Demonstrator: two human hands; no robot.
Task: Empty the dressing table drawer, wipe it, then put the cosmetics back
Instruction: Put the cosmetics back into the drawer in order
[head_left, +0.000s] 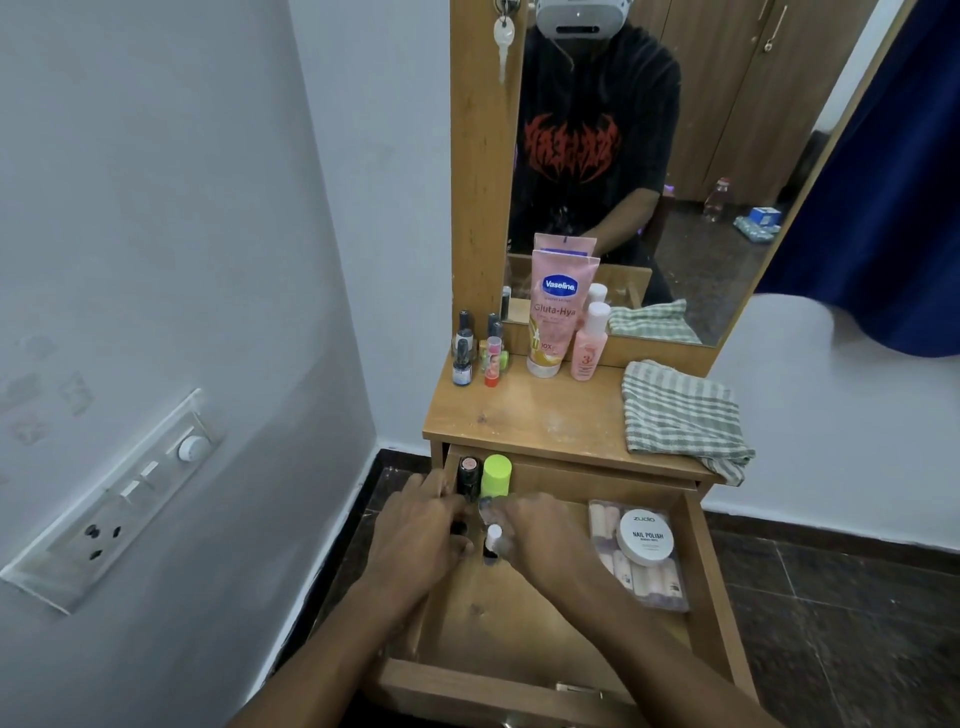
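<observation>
The wooden drawer (696, 597) stands pulled out below the dressing table top (545, 421). At its back left stand a black lipstick (468, 475) and a bottle with a lime-green cap (496, 475). My left hand (421, 535) grips a small dark bottle beside the lipstick. My right hand (545, 535) curls over a small bottle with a white cap (493, 535). A clear pack of small tubes (613, 564) lies at the drawer's right with a round white nail polish remover tin (645, 536) on it. A striped green cloth (680, 415) lies on the top's right.
On the table top stand several small nail polish bottles (480, 353), a pink Vaseline tube (553, 312) and a pink bottle (589, 343) against the mirror (701, 156). A white wall with a switch panel (119, 499) is close on the left. A blue curtain (883, 182) hangs at the right.
</observation>
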